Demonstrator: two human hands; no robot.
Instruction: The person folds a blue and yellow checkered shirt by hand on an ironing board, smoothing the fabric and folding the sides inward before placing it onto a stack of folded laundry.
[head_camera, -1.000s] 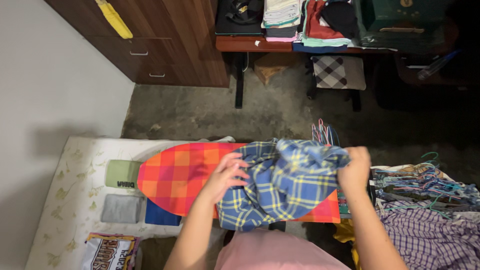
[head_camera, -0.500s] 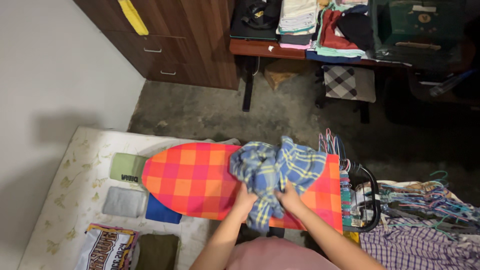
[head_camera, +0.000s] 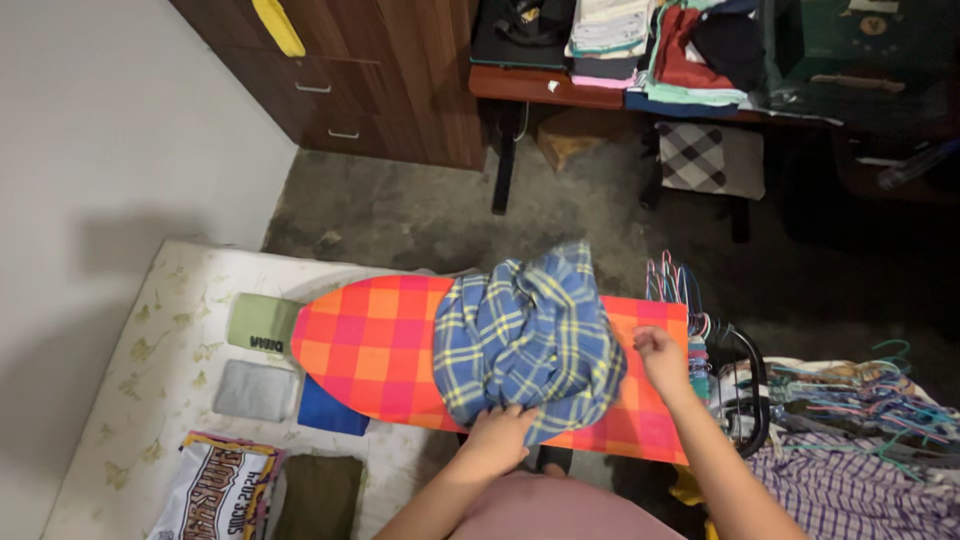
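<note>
A blue and yellow plaid shirt (head_camera: 528, 335) lies bunched on an ironing board (head_camera: 370, 345) with a red and orange checked cover. My left hand (head_camera: 500, 430) grips the shirt's near hem at the board's front edge. My right hand (head_camera: 662, 355) rests on the board cover just right of the shirt, its fingers curled at the cloth's edge; whether it holds the fabric I cannot tell.
Folded clothes (head_camera: 262, 322) and a printed shirt (head_camera: 215, 485) lie on a white mattress (head_camera: 120, 400) at left. Coloured hangers (head_camera: 850, 400) and a purple checked garment (head_camera: 850, 490) sit at right. A wooden cabinet (head_camera: 380, 80) and a table stacked with clothes (head_camera: 640, 45) stand behind.
The shirt went from spread between my raised hands to a bunched heap on the board. Both hands dropped to the near edge, then my right hand moved out to the shirt's right side.
</note>
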